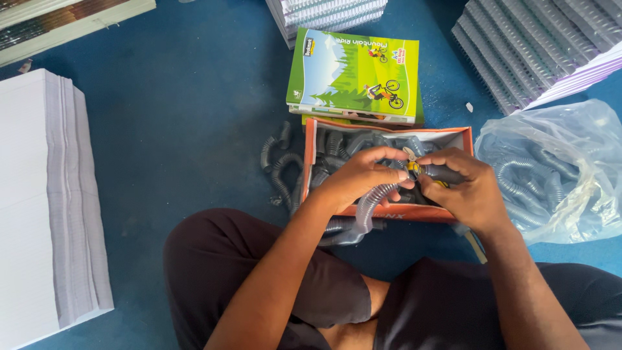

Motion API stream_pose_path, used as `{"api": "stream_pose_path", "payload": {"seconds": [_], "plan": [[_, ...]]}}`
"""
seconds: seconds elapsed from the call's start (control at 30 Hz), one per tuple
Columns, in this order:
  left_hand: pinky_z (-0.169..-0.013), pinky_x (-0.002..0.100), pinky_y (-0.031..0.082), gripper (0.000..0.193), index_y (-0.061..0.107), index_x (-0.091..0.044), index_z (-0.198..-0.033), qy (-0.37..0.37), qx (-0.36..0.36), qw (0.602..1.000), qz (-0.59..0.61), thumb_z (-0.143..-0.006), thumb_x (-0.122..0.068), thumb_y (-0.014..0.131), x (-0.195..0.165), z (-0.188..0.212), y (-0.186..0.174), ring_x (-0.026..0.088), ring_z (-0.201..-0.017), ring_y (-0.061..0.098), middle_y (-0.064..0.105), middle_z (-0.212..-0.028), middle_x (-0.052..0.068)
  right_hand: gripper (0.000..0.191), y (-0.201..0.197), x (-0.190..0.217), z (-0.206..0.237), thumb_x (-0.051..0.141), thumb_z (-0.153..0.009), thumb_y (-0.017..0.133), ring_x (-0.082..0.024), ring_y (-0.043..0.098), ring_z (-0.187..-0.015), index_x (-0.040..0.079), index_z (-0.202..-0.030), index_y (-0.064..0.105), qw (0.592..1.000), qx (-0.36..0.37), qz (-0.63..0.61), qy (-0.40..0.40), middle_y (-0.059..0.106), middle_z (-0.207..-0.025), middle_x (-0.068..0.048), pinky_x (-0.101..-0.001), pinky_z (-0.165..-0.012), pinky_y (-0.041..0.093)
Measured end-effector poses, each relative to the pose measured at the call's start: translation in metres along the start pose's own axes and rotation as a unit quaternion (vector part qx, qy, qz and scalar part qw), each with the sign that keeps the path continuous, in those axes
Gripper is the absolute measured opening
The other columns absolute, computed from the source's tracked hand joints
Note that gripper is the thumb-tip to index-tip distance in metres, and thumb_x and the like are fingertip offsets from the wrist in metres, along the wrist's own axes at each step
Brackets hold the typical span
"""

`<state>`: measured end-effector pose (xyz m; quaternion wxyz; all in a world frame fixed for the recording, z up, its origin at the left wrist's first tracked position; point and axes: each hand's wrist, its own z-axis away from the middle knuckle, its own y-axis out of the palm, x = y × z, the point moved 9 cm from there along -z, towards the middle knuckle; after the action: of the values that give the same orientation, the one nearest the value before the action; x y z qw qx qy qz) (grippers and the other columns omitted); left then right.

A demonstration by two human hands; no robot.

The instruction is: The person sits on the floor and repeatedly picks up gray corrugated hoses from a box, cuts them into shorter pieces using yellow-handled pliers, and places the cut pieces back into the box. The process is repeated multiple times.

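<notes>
My left hand [359,176] grips a grey spiral binding coil [368,209] that curves down toward my lap. My right hand [468,188] pinches a small tool with a yellow handle [414,170] against the coil's upper end. Both hands hover over an open orange cardboard box [310,144] filled with more grey coils. I sit cross-legged on a blue floor, my knees below the box.
A green notebook stack [353,71] lies just beyond the box. Loose coils [278,165] lie left of it. A clear plastic bag of coils [557,168] sits right. Spiral-bound pads [538,39] are stacked at top right, white paper stacks [45,194] at left.
</notes>
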<state>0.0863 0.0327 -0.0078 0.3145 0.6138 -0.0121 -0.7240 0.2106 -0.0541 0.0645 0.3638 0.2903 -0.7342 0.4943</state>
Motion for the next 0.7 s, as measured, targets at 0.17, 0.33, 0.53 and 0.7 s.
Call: {"api": "stream_pose_path", "payload": {"seconds": [0.17,0.33,0.53,0.7], "plan": [[-0.052,0.027,0.055,0.05,0.052,0.003,-0.138,0.002,-0.033,0.999,-0.009,-0.09,-0.01,0.058,0.007,-0.005,-0.007,0.015,-0.068,0.067,0.075,-0.097,0.017,0.027,0.006,-0.008,0.002,0.002,-0.082,0.077,-0.013,0.069,-0.096,0.002,-0.109,0.074,0.999,0.01,-0.028,0.037,0.074,-0.107,-0.007,-0.0277,-0.083,0.055],[-0.051,0.027,0.053,0.042,0.053,0.002,-0.132,0.04,-0.038,0.998,-0.007,-0.093,-0.012,0.06,0.016,-0.009,-0.005,0.013,-0.065,0.064,0.069,-0.088,0.012,0.031,0.028,-0.001,0.003,0.002,-0.083,0.078,-0.015,0.069,-0.105,0.002,-0.113,0.072,0.993,0.058,-0.1,0.007,0.07,-0.114,-0.007,-0.0289,-0.091,0.055],[-0.047,0.026,0.052,0.04,0.056,0.0,-0.129,0.023,-0.048,0.998,-0.022,-0.092,-0.013,0.061,0.017,-0.006,-0.005,0.011,-0.062,0.065,0.069,-0.087,0.01,0.035,0.022,0.014,-0.001,0.006,-0.08,0.082,-0.023,0.066,-0.114,0.004,-0.113,0.074,0.998,0.034,-0.006,-0.061,0.068,-0.12,-0.012,-0.034,-0.097,0.051],[-0.043,0.025,0.05,0.04,0.054,-0.003,-0.132,0.021,-0.016,1.0,-0.001,-0.095,-0.016,0.062,0.01,-0.005,0.007,0.012,-0.055,0.063,0.073,-0.087,0.016,0.034,0.01,0.012,-0.001,0.011,-0.08,0.08,-0.026,0.066,-0.116,0.003,-0.113,0.075,0.997,-0.023,0.062,-0.05,0.066,-0.126,-0.016,-0.0351,-0.096,0.052]]}}
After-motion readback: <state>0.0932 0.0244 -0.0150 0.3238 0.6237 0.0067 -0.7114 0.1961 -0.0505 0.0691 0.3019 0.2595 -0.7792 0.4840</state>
